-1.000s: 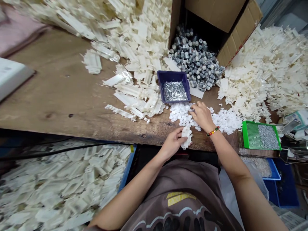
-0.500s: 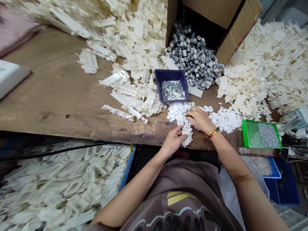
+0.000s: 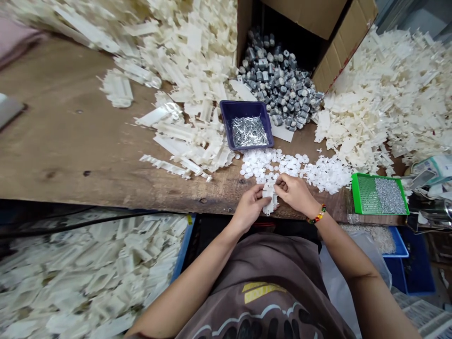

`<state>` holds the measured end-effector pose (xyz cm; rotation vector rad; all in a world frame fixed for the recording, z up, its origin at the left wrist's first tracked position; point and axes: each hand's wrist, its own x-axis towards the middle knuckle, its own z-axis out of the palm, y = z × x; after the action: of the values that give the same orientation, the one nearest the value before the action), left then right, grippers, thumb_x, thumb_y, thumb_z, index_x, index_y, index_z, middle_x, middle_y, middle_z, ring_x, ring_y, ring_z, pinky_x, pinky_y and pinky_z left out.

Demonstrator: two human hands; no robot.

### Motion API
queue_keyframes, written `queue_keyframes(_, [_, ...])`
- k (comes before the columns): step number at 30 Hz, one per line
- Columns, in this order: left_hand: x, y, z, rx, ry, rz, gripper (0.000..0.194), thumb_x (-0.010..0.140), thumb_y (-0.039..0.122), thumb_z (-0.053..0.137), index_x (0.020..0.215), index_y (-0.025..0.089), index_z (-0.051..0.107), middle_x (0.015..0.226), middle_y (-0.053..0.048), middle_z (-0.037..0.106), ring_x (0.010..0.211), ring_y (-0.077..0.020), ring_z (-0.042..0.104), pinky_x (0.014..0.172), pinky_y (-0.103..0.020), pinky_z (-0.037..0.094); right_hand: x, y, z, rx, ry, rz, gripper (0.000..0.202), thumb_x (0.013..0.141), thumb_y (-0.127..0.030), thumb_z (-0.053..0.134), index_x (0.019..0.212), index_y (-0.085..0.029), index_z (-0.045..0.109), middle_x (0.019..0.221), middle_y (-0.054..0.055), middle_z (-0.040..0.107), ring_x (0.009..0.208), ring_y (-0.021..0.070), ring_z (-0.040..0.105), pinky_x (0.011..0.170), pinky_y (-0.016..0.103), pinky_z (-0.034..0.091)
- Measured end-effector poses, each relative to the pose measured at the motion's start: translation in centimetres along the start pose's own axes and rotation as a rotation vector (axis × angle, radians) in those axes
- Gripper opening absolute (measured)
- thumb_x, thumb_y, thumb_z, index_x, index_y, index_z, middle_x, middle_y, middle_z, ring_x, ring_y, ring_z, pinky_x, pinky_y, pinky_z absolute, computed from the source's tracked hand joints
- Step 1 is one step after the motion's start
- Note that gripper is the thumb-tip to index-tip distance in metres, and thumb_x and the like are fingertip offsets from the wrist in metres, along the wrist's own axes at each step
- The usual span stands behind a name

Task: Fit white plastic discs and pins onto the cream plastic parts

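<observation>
My left hand [image 3: 251,207] grips a small white plastic housing [image 3: 269,200] at the table's front edge, thumb across its face. Against the upper right of that part, the fingers of my right hand [image 3: 293,192] are pinched together; whatever they hold is too small or hidden to make out. Just beyond both hands lies a spread of small white plastic discs, probably gears [image 3: 259,162], with a second heap of them [image 3: 328,174] to the right. A dark purple tray [image 3: 226,123] of thin metal pins [image 3: 250,132] stands behind the discs.
Small grey motors [image 3: 278,80] spill from a cardboard box [image 3: 339,52]. Cream plastic parts are piled left [image 3: 197,61] and right [image 3: 395,89]. A green tray [image 3: 357,194] with tiny metal pieces sits at the right edge. Below left, a bin holds more plastic parts [image 3: 95,273].
My right hand has come back from the white discs to the housing in my left hand. The whole view has shifted slightly.
</observation>
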<state>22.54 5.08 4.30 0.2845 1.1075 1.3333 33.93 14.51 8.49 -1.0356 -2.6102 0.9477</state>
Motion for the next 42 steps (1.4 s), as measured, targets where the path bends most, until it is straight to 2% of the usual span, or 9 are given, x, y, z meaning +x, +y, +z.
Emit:
queue_keyframes(8, [-0.1,0.3,0.1,0.017,-0.019,-0.007,0.048,0.060,0.018,0.071,0.104,0.013,0.055,0.077,-0.002,0.070,0.057,-0.0155,0.065,0.054,-0.025,0.051,-0.5,0.0,0.7,0.005,0.035,-0.008,0.007,0.086,-0.022,0.048,0.084,-0.018,0.054,0.072,0.001,0.061,0.064,0.0125,0.057,0.062,0.023,0.040])
queue_keyframes(14, [-0.2,0.3,0.2,0.026,-0.016,-0.009,0.045,0.061,0.019,0.071,0.103,0.013,0.054,0.078,-0.002,0.070,0.056,-0.0148,0.065,0.054,-0.025,0.050,-0.3,-0.2,0.8,-0.137,0.014,-0.021,0.007,0.086,-0.020,0.049,0.088,-0.016,0.055,0.076,0.004,0.063,0.069,0.0147,0.057,0.064,0.025,0.039])
queue_keyframes(30, [0.1,-0.2,-0.2,0.010,-0.028,0.020,0.048,0.060,0.019,0.071,0.105,0.012,0.055,0.081,-0.003,0.070,0.058,-0.0136,0.063,0.055,-0.024,0.050,-0.3,-0.7,0.3,-0.146,-0.016,-0.003,0.009,0.088,-0.020,0.047,0.090,-0.016,0.055,0.078,0.004,0.064,0.069,0.0142,0.057,0.064,0.024,0.038])
queue_keyframes(35, [0.1,-0.1,-0.2,0.021,-0.033,0.022,0.049,0.060,0.018,0.072,0.106,0.012,0.055,0.081,-0.003,0.070,0.056,-0.0122,0.062,0.052,-0.022,0.048,-0.4,-0.9,0.6,-0.261,-0.043,0.025,0.013,0.091,-0.025,0.046,0.089,-0.017,0.056,0.078,0.004,0.064,0.068,0.0146,0.057,0.063,0.025,0.035])
queue_keyframes(37, [0.0,0.0,-0.2,0.013,-0.043,0.004,0.050,0.060,0.020,0.072,0.106,0.013,0.054,0.083,-0.004,0.070,0.058,-0.0131,0.063,0.054,-0.024,0.050,-0.5,-0.3,0.0,-0.265,0.001,0.055,0.021,0.093,-0.032,0.043,0.084,-0.018,0.056,0.072,0.002,0.063,0.063,0.0138,0.054,0.060,0.025,0.034])
queue_keyframes(39, [-0.2,0.1,-0.1,0.006,-0.052,-0.023,0.049,0.060,0.020,0.072,0.105,0.013,0.054,0.084,-0.004,0.070,0.061,-0.0147,0.065,0.058,-0.027,0.052,-0.8,1.0,-1.3,-0.292,0.127,0.120,0.028,0.094,-0.034,0.039,0.078,-0.018,0.056,0.070,0.003,0.061,0.061,0.0141,0.053,0.060,0.026,0.034])
queue_keyframes(42, [-0.6,0.0,0.3,0.012,-0.102,-0.074,0.046,0.060,0.019,0.071,0.102,0.012,0.055,0.082,-0.003,0.069,0.062,-0.0155,0.065,0.062,-0.030,0.054,-1.7,3.6,-3.8,-0.385,0.323,0.203,0.022,0.091,-0.028,0.043,0.078,-0.018,0.058,0.080,0.006,0.062,0.072,0.0173,0.055,0.067,0.028,0.037])
